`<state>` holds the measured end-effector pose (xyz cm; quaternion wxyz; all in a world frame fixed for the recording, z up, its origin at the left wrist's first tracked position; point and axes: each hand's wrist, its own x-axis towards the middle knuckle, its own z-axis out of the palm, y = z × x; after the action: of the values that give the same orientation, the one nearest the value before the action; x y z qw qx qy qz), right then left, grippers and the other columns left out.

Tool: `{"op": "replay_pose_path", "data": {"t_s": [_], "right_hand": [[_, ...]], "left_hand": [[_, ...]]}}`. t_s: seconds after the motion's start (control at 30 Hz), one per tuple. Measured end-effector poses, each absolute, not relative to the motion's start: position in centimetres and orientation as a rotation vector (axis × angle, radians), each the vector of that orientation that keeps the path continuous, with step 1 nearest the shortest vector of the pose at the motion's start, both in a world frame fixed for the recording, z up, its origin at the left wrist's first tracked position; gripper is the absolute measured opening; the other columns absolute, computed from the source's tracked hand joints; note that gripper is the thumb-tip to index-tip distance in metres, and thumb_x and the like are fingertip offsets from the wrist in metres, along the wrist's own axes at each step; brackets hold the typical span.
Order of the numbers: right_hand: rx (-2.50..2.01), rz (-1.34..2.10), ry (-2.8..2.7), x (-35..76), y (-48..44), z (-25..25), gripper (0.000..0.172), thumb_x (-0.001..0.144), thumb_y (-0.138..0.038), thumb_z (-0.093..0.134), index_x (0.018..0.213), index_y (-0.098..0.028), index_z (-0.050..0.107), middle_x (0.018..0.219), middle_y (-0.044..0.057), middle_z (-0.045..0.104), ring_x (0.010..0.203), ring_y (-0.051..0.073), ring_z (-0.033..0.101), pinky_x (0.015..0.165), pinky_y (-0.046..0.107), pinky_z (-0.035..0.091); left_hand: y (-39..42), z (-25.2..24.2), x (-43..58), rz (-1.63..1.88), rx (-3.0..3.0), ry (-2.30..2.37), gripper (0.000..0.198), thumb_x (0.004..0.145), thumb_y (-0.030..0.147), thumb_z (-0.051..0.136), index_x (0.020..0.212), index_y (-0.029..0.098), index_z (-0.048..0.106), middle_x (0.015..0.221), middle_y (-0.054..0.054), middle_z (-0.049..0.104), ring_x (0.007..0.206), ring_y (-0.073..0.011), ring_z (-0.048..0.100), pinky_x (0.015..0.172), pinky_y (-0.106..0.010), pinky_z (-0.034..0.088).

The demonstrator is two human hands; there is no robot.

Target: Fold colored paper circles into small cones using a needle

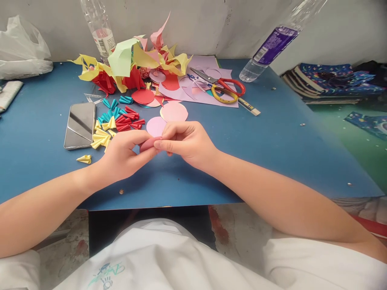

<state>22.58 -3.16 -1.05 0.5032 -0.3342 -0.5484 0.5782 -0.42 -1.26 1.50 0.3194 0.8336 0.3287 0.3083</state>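
Observation:
Above the front half of the blue table, both of my hands meet on one folded piece of pink paper (147, 144). My left hand (122, 155) pinches it between thumb and fingers from the left. At its right end the thumb and fingers of my right hand (187, 143) are closed on it, hiding part of the paper. Just beyond my hands lie a lilac paper circle (156, 125) and a pale pink paper circle (174, 111). Left of them are small rolled paper cones: yellow (101, 138), red (130, 119) and teal (109, 114). One yellow cone (84, 159) lies apart.
A phone (80, 126) lies left of the cones. Behind are crumpled paper scraps (133, 60), a red paper circle (143, 96), scissors (225, 88) on lilac sheets (211, 62), and a clear bottle (101, 34). A purple-labelled bottle (275, 45) stands back right, a plastic bag (24, 48) back left.

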Motion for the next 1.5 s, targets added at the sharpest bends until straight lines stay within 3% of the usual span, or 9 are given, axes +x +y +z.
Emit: {"op": "replay_pose_path", "data": {"t_s": [0.23,0.4,0.6,0.83,1.1,1.27,1.5], "right_hand": [[-0.810,1.277,-1.449,23.1,-2.4,-1.5,0.049,0.077,-0.061,0.122,0.085,-0.024,0.092,0.087,0.005,0.083,0.078,0.022,0.071,0.070,0.039,0.061],[-0.788,1.096,-1.542,23.2,-2.1,-2.1,0.045,0.088,-0.068,0.113,0.094,-0.027,0.097,0.107,0.008,0.086,0.088,0.023,0.073,0.073,0.040,0.062],[-0.816,1.030,-1.514,22.5,-2.8,-2.7,0.050,0.097,-0.073,0.105,0.092,-0.025,0.093,0.104,0.009,0.084,0.089,0.024,0.073,0.079,0.042,0.063],[-0.844,0.985,-1.468,22.3,-3.0,-2.6,0.050,0.094,-0.074,0.108,0.089,-0.027,0.092,0.100,0.008,0.082,0.086,0.024,0.070,0.077,0.044,0.063],[-0.820,0.901,-1.583,22.6,-3.1,-2.3,0.053,0.097,-0.078,0.103,0.087,-0.028,0.091,0.096,0.009,0.080,0.081,0.024,0.066,0.079,0.046,0.065],[-0.830,0.895,-1.586,22.6,-3.3,-2.0,0.051,0.100,-0.075,0.101,0.089,-0.027,0.089,0.100,0.009,0.081,0.082,0.024,0.068,0.079,0.044,0.065],[-0.854,0.957,-1.576,22.4,-3.7,-2.4,0.047,0.108,-0.072,0.093,0.095,-0.028,0.087,0.107,0.008,0.078,0.087,0.024,0.071,0.080,0.043,0.064]], "left_hand": [[-1.4,1.9,-0.3,0.760,2.038,0.965,0.044,0.103,0.040,0.075,0.070,0.026,0.050,0.069,0.000,0.052,0.069,-0.0173,0.046,0.062,-0.038,0.040],[-1.2,1.6,-0.3,0.820,2.068,0.925,0.046,0.106,0.035,0.076,0.070,0.025,0.050,0.069,0.002,0.046,0.069,-0.0149,0.040,0.063,-0.039,0.035],[-1.1,1.2,-0.3,0.849,2.000,0.974,0.043,0.102,0.038,0.081,0.072,0.025,0.054,0.070,0.001,0.057,0.070,-0.0150,0.045,0.062,-0.038,0.041],[-0.9,1.0,-0.3,0.859,1.926,0.954,0.024,0.104,0.035,0.083,0.084,0.022,0.077,0.077,-0.001,0.065,0.074,-0.0170,0.054,0.064,-0.036,0.050],[-1.1,0.9,-0.3,0.900,1.954,0.894,0.018,0.099,0.031,0.083,0.083,0.024,0.078,0.079,-0.002,0.072,0.076,-0.0190,0.060,0.070,-0.041,0.053],[-1.2,0.8,-0.2,0.917,1.984,0.927,0.031,0.100,0.038,0.082,0.076,0.024,0.070,0.077,-0.002,0.071,0.076,-0.0182,0.058,0.072,-0.040,0.051],[-1.3,0.9,-0.2,0.916,1.989,0.951,0.036,0.101,0.038,0.083,0.075,0.025,0.063,0.076,-0.001,0.069,0.075,-0.0178,0.058,0.070,-0.040,0.050]]}}
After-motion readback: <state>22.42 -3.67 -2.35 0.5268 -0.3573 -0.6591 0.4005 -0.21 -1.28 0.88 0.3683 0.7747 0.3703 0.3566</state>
